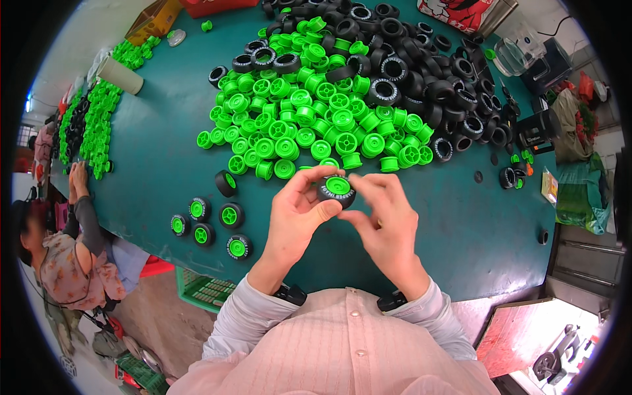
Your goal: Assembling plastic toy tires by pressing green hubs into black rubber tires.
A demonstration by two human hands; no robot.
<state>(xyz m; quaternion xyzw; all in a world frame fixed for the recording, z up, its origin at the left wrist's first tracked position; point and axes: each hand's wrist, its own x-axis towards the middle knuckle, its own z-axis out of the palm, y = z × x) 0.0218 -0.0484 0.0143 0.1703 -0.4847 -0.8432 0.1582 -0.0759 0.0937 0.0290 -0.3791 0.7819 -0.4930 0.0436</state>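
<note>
My left hand (296, 214) grips a small toy wheel (338, 187), a black rubber tyre with a bright green rim in its middle, thumb in front and fingers behind. My right hand (388, 227) closes on the wheel's right side with thumb and fingertips; its fingers are slightly blurred. Just beyond both hands spreads a big heap of loose green rims (303, 118). Black tyres (395, 69) are piled behind and to the right of it. Left of my left hand lie several wheels with green rims inside their tyres (232, 214).
All this is on a green table (164, 125). At the left, a co-worker (76, 263) sits by rows of green rims (105, 122) and a beige cup (120, 74). A clear container (517, 56) and a black box (536, 131) stand right. A green crate (201, 289) is below the table edge.
</note>
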